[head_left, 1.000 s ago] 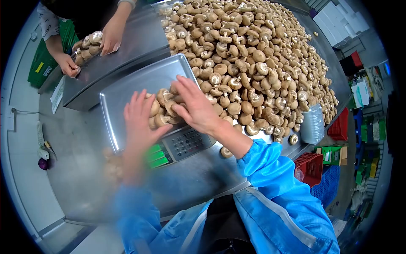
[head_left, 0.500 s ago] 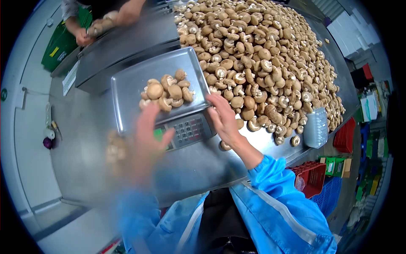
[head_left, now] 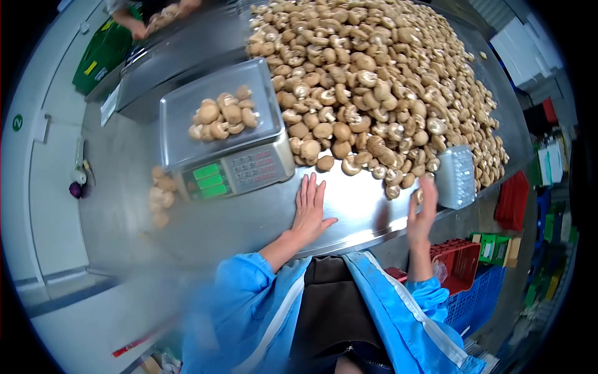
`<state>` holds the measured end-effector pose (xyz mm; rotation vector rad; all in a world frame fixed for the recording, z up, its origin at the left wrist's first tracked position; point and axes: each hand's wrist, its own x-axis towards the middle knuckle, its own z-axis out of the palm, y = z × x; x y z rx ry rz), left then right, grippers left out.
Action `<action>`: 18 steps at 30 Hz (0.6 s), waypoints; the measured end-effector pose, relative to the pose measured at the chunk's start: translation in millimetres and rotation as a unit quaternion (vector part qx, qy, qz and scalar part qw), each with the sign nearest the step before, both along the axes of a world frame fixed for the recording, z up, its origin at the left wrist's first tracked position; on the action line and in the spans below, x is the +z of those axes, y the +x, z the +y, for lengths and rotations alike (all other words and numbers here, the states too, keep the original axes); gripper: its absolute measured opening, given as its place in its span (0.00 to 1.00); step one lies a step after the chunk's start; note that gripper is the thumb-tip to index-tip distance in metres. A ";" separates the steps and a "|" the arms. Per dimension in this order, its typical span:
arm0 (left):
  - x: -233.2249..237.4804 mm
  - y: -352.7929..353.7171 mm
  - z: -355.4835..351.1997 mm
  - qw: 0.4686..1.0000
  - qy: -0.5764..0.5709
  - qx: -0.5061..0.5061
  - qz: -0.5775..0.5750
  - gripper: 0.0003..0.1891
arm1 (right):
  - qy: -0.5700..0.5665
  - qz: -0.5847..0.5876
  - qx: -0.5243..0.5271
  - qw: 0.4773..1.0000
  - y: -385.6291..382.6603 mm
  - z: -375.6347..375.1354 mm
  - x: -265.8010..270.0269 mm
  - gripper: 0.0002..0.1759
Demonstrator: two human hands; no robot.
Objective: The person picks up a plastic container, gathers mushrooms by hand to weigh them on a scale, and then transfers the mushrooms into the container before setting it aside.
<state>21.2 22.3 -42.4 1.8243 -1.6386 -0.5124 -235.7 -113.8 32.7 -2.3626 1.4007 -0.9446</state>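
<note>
My left hand [head_left: 308,210] lies flat on the steel table [head_left: 349,221], fingers spread, with nothing in it. Near the table's front edge, my right hand [head_left: 423,212] has its thumb and fingers around a single shiitake mushroom [head_left: 419,197]. Just right of that hand stands a stack of clear plastic trays [head_left: 456,177]. To the left is a digital scale [head_left: 261,163] with a green display, its metal pan [head_left: 177,103] bearing a cluster of mushrooms [head_left: 224,115]. A large heap of mushrooms [head_left: 374,81] covers the far side of the table.
Several loose mushrooms [head_left: 162,194] lie left of the scale. Beyond it, a co-worker's hand [head_left: 138,28] is near more mushrooms, by a green crate [head_left: 103,59]. Red crates [head_left: 458,265] and a blue crate [head_left: 476,299] stand below the table's right edge.
My left hand has moved from the scale's front left to the tabletop on its right. My right hand has left the scale pan's edge and moved right to the mushroom beside the trays.
</note>
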 end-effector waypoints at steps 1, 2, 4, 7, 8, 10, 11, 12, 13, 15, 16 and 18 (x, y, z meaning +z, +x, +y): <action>-4.8 -4.0 -9.4 1.000 -0.012 0.009 -0.023 0.55 | -0.063 0.023 -0.024 0.997 -22.5 -19.0 1.4 0.26; -12.0 -8.1 -21.8 0.999 -0.027 0.010 -0.043 0.54 | -0.086 0.048 -0.069 0.993 -38.5 -34.8 11.0 0.29; -10.1 -17.0 -48.9 0.997 -0.053 0.016 -0.051 0.51 | -0.114 0.100 -0.155 0.976 -82.3 -70.4 19.5 0.35; -14.4 -25.2 -72.3 0.995 -0.080 0.001 -0.067 0.48 | 0.088 0.151 -0.151 0.973 -135.0 -102.2 25.0 0.44; -12.0 -28.9 -74.8 0.994 -0.077 -0.003 -0.072 0.47 | 0.069 0.205 -0.141 0.966 -160.4 -114.2 -13.7 0.47; -3.6 -32.4 -69.2 0.994 -0.062 -0.001 -0.086 0.45 | 0.076 0.214 -0.140 0.964 -157.7 -110.9 -3.6 0.50; -1.0 -32.2 -65.6 0.995 -0.069 0.006 -0.068 0.45 | 0.102 0.187 -0.132 0.968 -156.9 -111.2 6.8 0.52; 1.1 -31.1 -59.2 0.996 -0.073 0.013 -0.051 0.44 | 0.111 0.168 -0.129 0.971 -160.0 -115.0 9.7 0.53; 1.6 -28.8 -51.9 0.996 -0.076 0.018 -0.035 0.44 | 0.121 0.147 -0.127 0.973 -163.5 -120.0 10.7 0.55; 3.9 -23.9 -36.8 0.997 -0.074 0.025 -0.020 0.41 | 0.121 0.125 -0.137 0.975 -164.2 -119.3 12.1 0.56; 8.7 -23.0 -28.7 0.997 -0.062 0.033 -0.019 0.40 | 0.108 0.128 -0.145 0.975 -159.2 -119.0 14.4 0.56; 9.3 -21.6 -12.8 0.997 -0.065 0.046 -0.011 0.38 | 0.057 0.133 -0.161 0.976 -152.2 -116.2 13.1 0.54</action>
